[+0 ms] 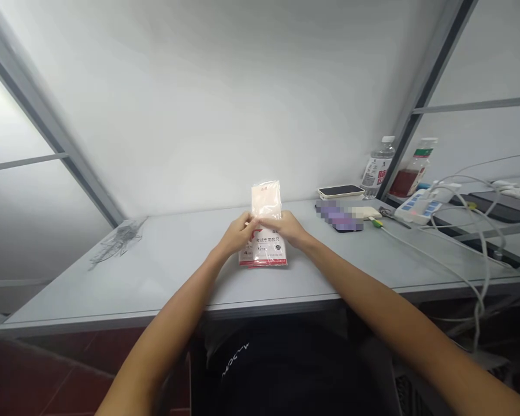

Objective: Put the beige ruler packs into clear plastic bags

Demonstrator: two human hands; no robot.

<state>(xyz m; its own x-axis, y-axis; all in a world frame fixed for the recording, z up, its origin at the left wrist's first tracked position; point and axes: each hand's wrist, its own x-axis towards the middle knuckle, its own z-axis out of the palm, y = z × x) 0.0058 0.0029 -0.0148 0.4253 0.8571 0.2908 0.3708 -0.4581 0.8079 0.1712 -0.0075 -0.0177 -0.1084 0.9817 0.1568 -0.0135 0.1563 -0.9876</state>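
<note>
A ruler set in clear plastic packaging [268,245], with a pale upper part and a white lower part printed in red and black, is held upright over the middle of the desk. My left hand [237,234] is closed on its left side, thumb across the front. On the right side my right hand [291,228] grips it the same way, and the two thumbs nearly meet at the middle. The fingers behind the package are hidden. Whether its lower edge touches the desk I cannot tell.
A scribbled dark patch [119,240] marks the grey desk [164,277] at left. To the right are a phone [341,191], a blurred purple item [338,216], a water bottle [378,167], a bottle of red drink [413,167] and a power strip [420,205] with white cables.
</note>
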